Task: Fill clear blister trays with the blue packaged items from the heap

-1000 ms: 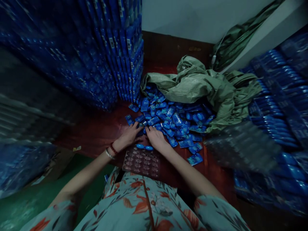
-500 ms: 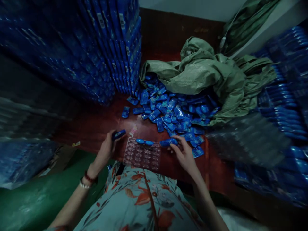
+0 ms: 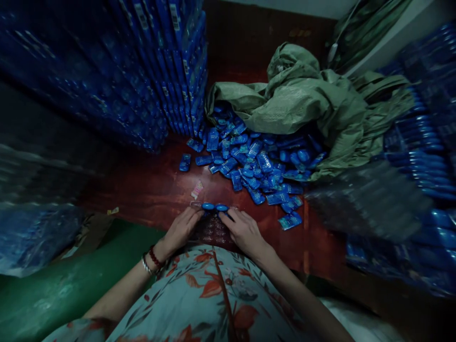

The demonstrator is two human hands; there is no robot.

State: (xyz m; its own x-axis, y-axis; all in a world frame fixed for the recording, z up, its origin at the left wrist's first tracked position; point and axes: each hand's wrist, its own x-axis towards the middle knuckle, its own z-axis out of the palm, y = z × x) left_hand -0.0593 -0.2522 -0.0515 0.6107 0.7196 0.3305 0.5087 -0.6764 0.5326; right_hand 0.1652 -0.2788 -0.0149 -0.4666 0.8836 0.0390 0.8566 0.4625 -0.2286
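A clear plastic tray [image 3: 213,232] with rows of moulded pockets lies on the red surface in front of my body. Two small blue packets, one on the left [image 3: 208,206] and one on the right [image 3: 222,207], sit side by side in its far row. Just nearer than these, my left hand [image 3: 183,227] is closed over the tray's left part, fingertips on a blue packet that is mostly hidden. My right hand [image 3: 246,232] mirrors it from the right, its fingers closed on another mostly covered blue packet. Both hands hide the tray's sides.
Beyond the tray spreads a heap of loose blue packets [image 3: 249,166], spilling from a green woven sack [image 3: 302,104]. Tall stacks of packed blue trays [image 3: 178,71] rise at the left, more [image 3: 423,161] at the right. Clear empty trays [image 3: 370,204] lie right. A pink scrap [image 3: 196,189] lies behind the tray.
Both hands have moved inward from either side of the tray, bringing their blue packets down to it behind my fingers. The two packets in the far row stay in place.
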